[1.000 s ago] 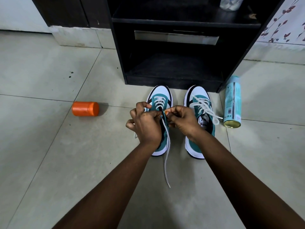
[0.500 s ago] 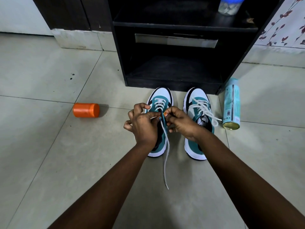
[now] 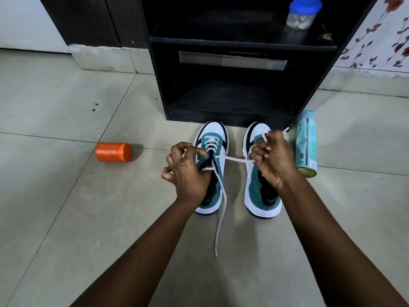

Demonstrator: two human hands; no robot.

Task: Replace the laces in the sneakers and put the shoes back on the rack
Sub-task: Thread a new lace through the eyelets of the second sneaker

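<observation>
Two teal, white and black sneakers stand side by side on the tiled floor, toes toward the black rack (image 3: 232, 111). My left hand (image 3: 188, 173) rests on the left sneaker (image 3: 212, 138) at its tongue, fingers closed on its upper edge. My right hand (image 3: 272, 156) is shut on one end of the white lace (image 3: 236, 160), pulled taut to the right over the right sneaker (image 3: 254, 187). The lace's other end trails on the floor toward me. My right hand hides the right sneaker's lacing.
An orange jar (image 3: 113, 152) lies on its side to the left. A light blue spray can (image 3: 306, 144) lies right of the shoes by the rack's corner. A blue-lidded container (image 3: 302, 13) stands on the rack's upper shelf. A floral wall is at right.
My right hand has pulled away from the left sneaker to the right, drawing the lace taut across. My left hand stayed on the left sneaker. The view has tilted up slightly.
</observation>
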